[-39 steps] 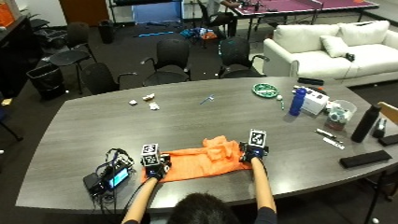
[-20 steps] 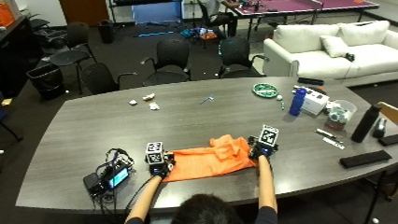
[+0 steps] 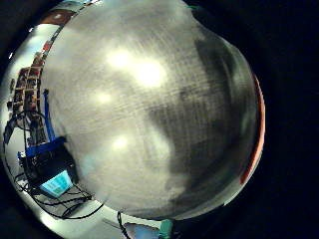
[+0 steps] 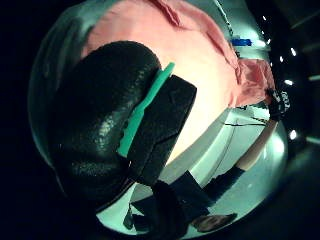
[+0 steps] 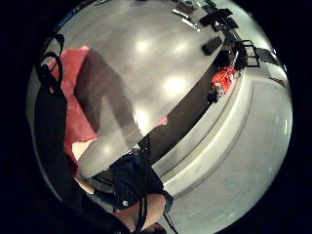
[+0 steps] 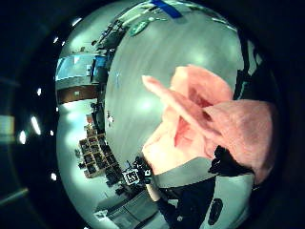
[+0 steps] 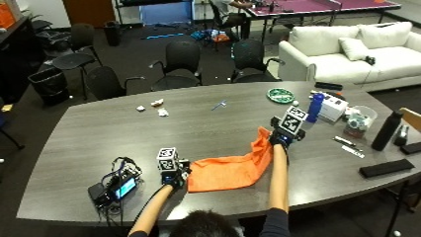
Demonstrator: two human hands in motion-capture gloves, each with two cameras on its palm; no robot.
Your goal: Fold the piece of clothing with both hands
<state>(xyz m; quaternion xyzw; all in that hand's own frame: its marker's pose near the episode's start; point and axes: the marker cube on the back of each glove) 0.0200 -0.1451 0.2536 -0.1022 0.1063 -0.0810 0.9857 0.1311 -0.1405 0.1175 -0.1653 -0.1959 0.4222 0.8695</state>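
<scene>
An orange cloth (image 7: 227, 170) lies on the grey table (image 7: 197, 123) near its front edge. My left hand (image 7: 174, 177) sits at the cloth's left edge; in the left thumb side palm view its thumb (image 4: 100, 125) lies over the cloth (image 4: 200, 55), pinching it. My right hand (image 7: 281, 139) is farther out over the table and pinches the cloth's right corner, which rises in a stretched strip to the hand. The right thumb side palm view shows bunched cloth (image 6: 200, 114) close to that palm. A thin orange edge (image 3: 256, 134) shows beside bare table under the left palm.
A black device with a lit screen and cables (image 7: 115, 187) lies left of my left hand. At the right stand a blue bottle (image 7: 315, 107), a white box (image 7: 334, 104), a green plate (image 7: 281, 95), a black bottle (image 7: 385, 131) and a black case (image 7: 385, 168).
My right hand has moved away from me and to the right, lifting the cloth's right corner and stretching it. My left hand has stayed at the left edge.
</scene>
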